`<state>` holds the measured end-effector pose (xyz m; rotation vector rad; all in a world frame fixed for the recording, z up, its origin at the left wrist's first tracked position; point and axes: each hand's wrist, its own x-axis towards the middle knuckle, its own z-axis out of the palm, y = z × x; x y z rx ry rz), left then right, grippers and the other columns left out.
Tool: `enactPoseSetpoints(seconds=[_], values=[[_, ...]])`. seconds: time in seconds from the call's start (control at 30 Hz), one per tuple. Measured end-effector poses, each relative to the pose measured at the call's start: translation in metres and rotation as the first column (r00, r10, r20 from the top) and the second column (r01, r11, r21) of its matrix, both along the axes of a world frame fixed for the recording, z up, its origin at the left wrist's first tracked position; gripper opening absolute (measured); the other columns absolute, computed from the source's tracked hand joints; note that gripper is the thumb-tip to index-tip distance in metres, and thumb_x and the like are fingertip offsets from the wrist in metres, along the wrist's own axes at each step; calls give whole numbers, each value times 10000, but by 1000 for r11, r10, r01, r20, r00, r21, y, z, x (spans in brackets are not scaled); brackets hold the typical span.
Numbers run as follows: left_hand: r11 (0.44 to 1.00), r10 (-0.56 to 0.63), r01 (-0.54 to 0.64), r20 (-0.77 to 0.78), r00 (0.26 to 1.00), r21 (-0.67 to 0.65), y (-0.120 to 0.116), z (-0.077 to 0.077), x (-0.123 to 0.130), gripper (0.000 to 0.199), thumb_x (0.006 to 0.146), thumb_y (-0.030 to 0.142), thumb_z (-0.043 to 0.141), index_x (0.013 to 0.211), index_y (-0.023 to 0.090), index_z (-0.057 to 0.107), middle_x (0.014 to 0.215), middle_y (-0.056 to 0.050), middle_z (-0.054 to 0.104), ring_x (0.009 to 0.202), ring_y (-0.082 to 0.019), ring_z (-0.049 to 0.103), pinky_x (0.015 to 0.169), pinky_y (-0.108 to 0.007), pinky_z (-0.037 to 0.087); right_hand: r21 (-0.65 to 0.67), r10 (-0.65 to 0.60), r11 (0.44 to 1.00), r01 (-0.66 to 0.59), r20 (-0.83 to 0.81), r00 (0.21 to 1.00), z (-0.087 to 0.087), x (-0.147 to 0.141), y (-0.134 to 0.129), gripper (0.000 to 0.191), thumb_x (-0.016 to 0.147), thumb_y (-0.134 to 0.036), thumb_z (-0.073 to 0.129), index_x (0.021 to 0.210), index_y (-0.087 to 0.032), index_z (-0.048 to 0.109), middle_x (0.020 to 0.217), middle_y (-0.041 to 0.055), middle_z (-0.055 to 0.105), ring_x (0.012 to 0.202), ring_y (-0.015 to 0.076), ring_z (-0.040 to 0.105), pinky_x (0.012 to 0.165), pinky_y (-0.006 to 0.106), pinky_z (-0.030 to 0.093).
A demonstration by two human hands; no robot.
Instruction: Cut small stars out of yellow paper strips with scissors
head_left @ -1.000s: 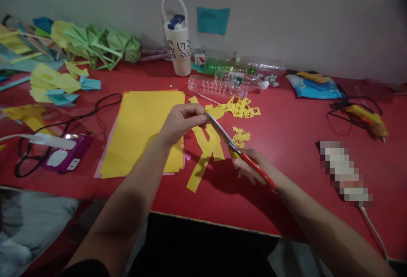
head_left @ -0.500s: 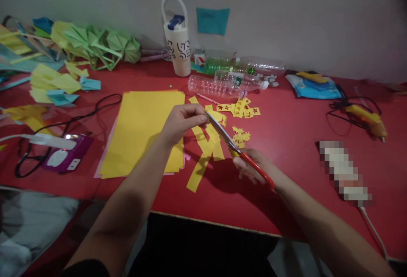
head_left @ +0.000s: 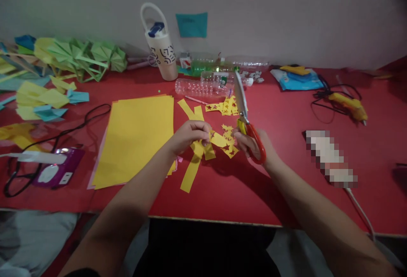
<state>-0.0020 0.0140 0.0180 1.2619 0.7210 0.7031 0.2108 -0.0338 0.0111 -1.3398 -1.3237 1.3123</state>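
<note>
My left hand (head_left: 192, 135) pinches a yellow paper strip (head_left: 218, 139) with star-shaped holes in it, held above the red table. In my right hand (head_left: 251, 141) are scissors (head_left: 241, 95) with red and yellow handles, their blades pointing up and away from the strip. The blades look closed together. Small yellow paper stars (head_left: 227, 129) lie in a pile between the hands, partly covered by the held strip. Under and beside my left hand are plain yellow paper strips (head_left: 190, 175). Further back sit other yellow strips with star holes (head_left: 228, 106).
A stack of yellow paper (head_left: 136, 137) lies left of centre. Behind are clear plastic bottles (head_left: 200, 87) and a white tumbler (head_left: 163, 56). On the right are a yellow glue gun (head_left: 349, 106), a blue packet (head_left: 297, 78) and a blurred-out corded object (head_left: 330, 154). A purple power socket (head_left: 59, 169) stands left.
The scissors have swung upright, away from my left hand, and the blades no longer touch the paper there. My left hand has come lower, with the star-holed strip now showing. The view has shifted right.
</note>
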Motion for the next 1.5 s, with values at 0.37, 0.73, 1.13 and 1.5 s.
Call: enactPoseSetpoints(seconds=[0.37,0.73,1.13,1.5], values=[[898,164,81,-502,849,432,11,-4,22,184,801,310,547,676,176,560,860,-44,548,771,-158,524,753,-344,444,-29,-53,998,50,-91,994,-4,8,11,418,711,-476,728,621,-248,390,363,-116,343,275,67,318,290,214,245],[528,288,674,-856,430,516,11,-14,62,311,873,155,373,947,101,670,1044,-184,614,945,-289,575,840,-435,431,-13,-125,992,124,-77,989,0,12,17,433,763,-437,703,576,-244,365,375,-100,352,281,63,344,291,202,271],[964,253,-237,-144,957,120,-10,-16,50,144,703,303,645,734,186,568,707,17,558,707,-137,540,708,-302,456,-3,-25,1000,25,-70,997,-7,-2,4,327,783,-419,707,692,-230,456,460,-96,411,364,77,415,366,200,320],[979,189,-200,-180,965,-45,-16,-20,47,200,652,282,672,814,166,655,755,-16,671,707,-166,616,704,-328,497,31,-29,999,34,-129,991,-16,-9,2,371,716,-476,734,683,-220,468,467,-96,459,345,57,369,344,186,310]])
